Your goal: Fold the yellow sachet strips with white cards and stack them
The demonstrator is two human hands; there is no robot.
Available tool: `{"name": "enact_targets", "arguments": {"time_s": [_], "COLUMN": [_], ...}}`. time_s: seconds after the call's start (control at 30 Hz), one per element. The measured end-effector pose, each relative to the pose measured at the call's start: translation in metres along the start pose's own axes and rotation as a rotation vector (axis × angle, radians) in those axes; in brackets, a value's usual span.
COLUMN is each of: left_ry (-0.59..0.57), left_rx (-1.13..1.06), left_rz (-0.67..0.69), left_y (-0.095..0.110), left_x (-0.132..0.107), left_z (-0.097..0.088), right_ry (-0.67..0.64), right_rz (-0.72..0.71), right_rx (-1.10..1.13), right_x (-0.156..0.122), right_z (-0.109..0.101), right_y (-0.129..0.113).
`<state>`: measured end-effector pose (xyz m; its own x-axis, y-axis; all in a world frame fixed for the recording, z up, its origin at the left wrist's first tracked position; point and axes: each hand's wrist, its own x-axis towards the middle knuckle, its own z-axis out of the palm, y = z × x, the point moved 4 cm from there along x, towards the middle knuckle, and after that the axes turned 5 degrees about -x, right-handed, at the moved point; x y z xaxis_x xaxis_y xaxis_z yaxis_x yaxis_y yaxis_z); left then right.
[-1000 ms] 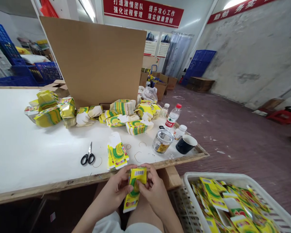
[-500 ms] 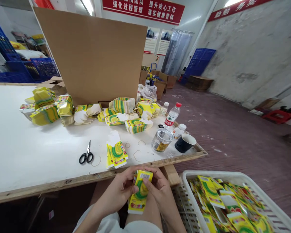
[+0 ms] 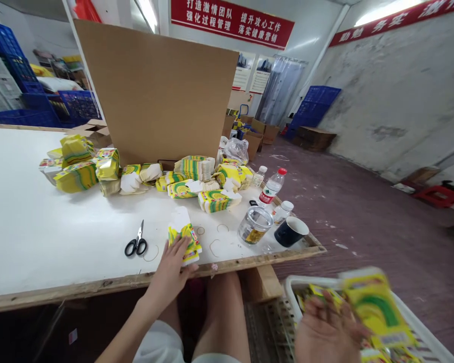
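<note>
On the table, my left hand (image 3: 174, 264) lies over a small pile of flat yellow-and-green cartons (image 3: 189, 237), its fingers stretched across the top and the thumb near the table edge. My right hand (image 3: 331, 327) is above the white basket (image 3: 431, 327) at the lower right, fingers apart and blurred. Right beside those fingers a yellow carton (image 3: 380, 307) is smeared by motion, seemingly loose from the hand. More yellow cartons (image 3: 397, 355) lie in the basket below it. Black-handled scissors (image 3: 136, 244) rest left of my left hand.
Bundles of flat cartons (image 3: 194, 166) line the table before a large cardboard sheet (image 3: 159, 91). A clear jar (image 3: 255, 225), a dark mug (image 3: 290, 232) and a red-capped bottle (image 3: 272, 188) stand near the right edge. Rubber bands (image 3: 215, 248) lie about.
Both hands were together on one carton above the lap. My right hand has swung right to the basket, where a carton moves beside it. My left hand has gone to the pile.
</note>
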<state>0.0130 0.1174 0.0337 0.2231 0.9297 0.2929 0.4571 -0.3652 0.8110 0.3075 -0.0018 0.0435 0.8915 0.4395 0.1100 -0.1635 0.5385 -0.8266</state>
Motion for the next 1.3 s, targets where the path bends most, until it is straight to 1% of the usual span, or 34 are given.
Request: {"name": "enact_targets", "arguments": {"time_s": [0.07, 0.1, 0.17, 0.2, 0.27, 0.33, 0.4, 0.43, 0.47, 0.5, 0.53, 0.57, 0.6, 0.63, 0.7, 0.77, 0.8, 0.83, 0.9, 0.97, 1.03, 1.17, 1.3], "left_ry": [0.018, 0.021, 0.034, 0.046, 0.100, 0.191, 0.247, 0.234, 0.194, 0.138, 0.077, 0.023, -0.013, -0.027, 0.013, 0.043, 0.016, -0.039, -0.196, -0.303, -0.342, -0.324, -0.264], "left_rx": [0.031, 0.023, 0.016, 0.012, 0.006, 0.001, -0.019, -0.039, -0.059, -0.079, -0.104, -0.137, -0.189, -0.266, -0.504, -0.801, -0.937, -1.049, -1.197, -1.268, -1.293, -1.276, -1.270], "left_rz": [0.014, 0.024, 0.054, 0.066, 0.085, 0.168, 0.353, 0.464, 0.553, 0.607, 0.629, 0.613, 0.561, 0.475, 0.234, -0.037, -0.155, -0.250, -0.360, -0.367, -0.321, -0.251, -0.307], "left_y": [-0.013, -0.017, -0.019, -0.019, -0.015, -0.005, 0.013, 0.024, 0.033, 0.040, 0.045, 0.048, 0.049, 0.047, 0.039, 0.028, 0.025, 0.024, 0.028, 0.035, 0.042, 0.047, 0.043], "left_x": [0.006, 0.008, 0.011, 0.011, 0.009, 0.002, -0.009, -0.015, -0.021, -0.026, -0.030, -0.033, -0.035, -0.035, -0.033, -0.031, -0.031, -0.031, -0.032, -0.033, -0.033, -0.031, -0.030], "left_z": [0.000, 0.000, -0.003, -0.006, -0.014, -0.022, -0.024, -0.022, -0.018, -0.013, -0.007, -0.001, 0.003, 0.006, 0.009, 0.012, 0.015, 0.017, 0.021, 0.021, 0.019, 0.020, 0.027], "right_ry": [-0.171, -0.261, -0.318, -0.339, -0.386, -0.465, -0.565, -0.610, -0.641, -0.653, -0.649, -0.634, -0.614, -0.597, -0.597, -0.657, -0.703, -0.746, -0.805, -0.818, -0.807, -0.787, -0.814], "right_rz": [0.126, 0.219, 0.403, 0.437, 0.463, 0.494, 0.537, 0.562, 0.585, 0.600, 0.607, 0.604, 0.588, 0.562, 0.517, 0.502, 0.502, 0.504, 0.511, 0.519, 0.522, 0.527, 0.472], "right_rx": [-0.147, -0.239, -0.290, -0.292, -0.298, -0.307, -0.314, -0.317, -0.313, -0.304, -0.292, -0.276, -0.260, -0.248, -0.246, -0.257, -0.265, -0.270, -0.269, -0.254, -0.241, -0.219, -0.283], "right_x": [-0.007, -0.015, -0.035, -0.044, -0.059, -0.070, -0.077, -0.079, -0.080, -0.080, -0.079, -0.078, -0.076, -0.075, -0.075, -0.080, -0.084, -0.087, -0.093, -0.096, -0.097, -0.100, -0.104], "right_z": [0.011, 0.019, 0.037, 0.048, 0.069, 0.087, 0.101, 0.104, 0.106, 0.105, 0.103, 0.100, 0.095, 0.091, 0.083, 0.079, 0.079, 0.078, 0.079, 0.078, 0.077, 0.075, 0.073], "right_y": [0.019, 0.032, 0.057, 0.065, 0.075, 0.078, 0.076, 0.075, 0.073, 0.072, 0.071, 0.070, 0.068, 0.066, 0.062, 0.059, 0.058, 0.057, 0.057, 0.058, 0.060, 0.060, 0.058]}}
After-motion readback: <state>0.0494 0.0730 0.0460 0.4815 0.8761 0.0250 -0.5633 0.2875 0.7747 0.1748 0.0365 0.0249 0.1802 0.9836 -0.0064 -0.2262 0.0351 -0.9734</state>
